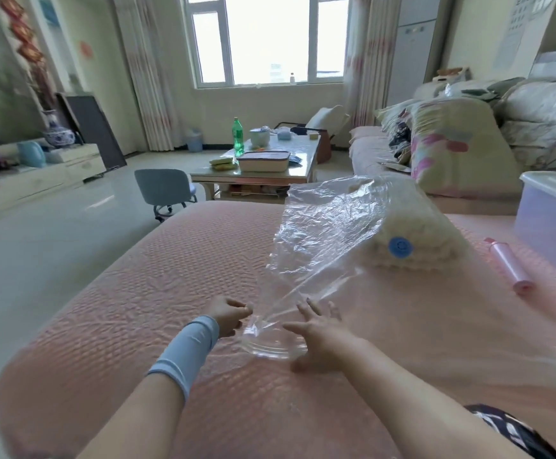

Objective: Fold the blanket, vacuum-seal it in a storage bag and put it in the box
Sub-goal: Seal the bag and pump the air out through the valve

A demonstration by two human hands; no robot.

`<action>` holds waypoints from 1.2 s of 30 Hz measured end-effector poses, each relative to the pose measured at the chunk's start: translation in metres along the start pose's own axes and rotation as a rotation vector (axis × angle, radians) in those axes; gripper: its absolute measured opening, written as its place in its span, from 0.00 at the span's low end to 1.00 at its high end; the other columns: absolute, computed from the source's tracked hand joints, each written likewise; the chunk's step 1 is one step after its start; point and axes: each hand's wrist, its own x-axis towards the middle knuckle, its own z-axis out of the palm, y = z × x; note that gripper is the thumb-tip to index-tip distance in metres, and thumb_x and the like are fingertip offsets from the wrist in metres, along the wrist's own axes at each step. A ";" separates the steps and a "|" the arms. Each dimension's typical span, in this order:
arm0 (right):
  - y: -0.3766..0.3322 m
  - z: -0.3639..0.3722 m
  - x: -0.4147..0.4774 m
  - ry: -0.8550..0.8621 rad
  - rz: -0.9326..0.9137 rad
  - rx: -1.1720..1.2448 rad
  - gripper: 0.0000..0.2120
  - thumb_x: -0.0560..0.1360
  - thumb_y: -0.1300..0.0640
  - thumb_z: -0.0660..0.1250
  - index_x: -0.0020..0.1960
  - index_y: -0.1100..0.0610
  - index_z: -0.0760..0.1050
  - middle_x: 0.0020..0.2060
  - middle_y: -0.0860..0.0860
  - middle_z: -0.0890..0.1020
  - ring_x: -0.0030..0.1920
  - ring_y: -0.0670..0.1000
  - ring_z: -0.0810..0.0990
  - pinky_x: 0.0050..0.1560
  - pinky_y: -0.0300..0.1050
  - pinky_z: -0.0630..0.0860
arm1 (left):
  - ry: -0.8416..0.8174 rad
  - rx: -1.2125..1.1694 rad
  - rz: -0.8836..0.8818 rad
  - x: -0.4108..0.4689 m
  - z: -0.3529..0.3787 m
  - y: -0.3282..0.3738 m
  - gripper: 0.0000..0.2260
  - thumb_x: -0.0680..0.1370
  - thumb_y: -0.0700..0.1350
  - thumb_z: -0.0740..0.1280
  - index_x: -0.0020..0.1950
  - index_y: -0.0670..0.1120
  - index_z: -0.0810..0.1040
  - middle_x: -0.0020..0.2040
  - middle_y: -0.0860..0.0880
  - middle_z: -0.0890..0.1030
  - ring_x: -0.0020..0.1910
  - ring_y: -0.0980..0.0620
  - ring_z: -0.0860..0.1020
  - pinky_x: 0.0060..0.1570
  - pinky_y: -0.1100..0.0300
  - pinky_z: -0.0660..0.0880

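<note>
Cream blanket (415,240), blue valve (400,247), pink pump (508,265).

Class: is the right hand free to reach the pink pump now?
Probably yes: the right hand lies open on the bag, and the pump lies uncovered on the bed beside it, nothing between.

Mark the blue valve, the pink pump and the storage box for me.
blue valve (400,247): head view, centre of its round cap.
pink pump (508,264): head view, middle of its barrel.
storage box (549,226): head view, translucent front wall below the lid.
</note>
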 end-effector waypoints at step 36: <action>-0.083 0.012 -0.009 0.271 0.278 1.953 0.12 0.73 0.65 0.75 0.56 0.62 0.80 0.39 0.55 0.86 0.30 0.50 0.80 0.33 0.44 0.80 | -0.081 -0.913 -0.154 -0.038 -0.009 -0.032 0.01 0.78 0.40 0.67 0.47 0.43 0.77 0.32 0.47 0.78 0.29 0.54 0.73 0.24 0.67 0.73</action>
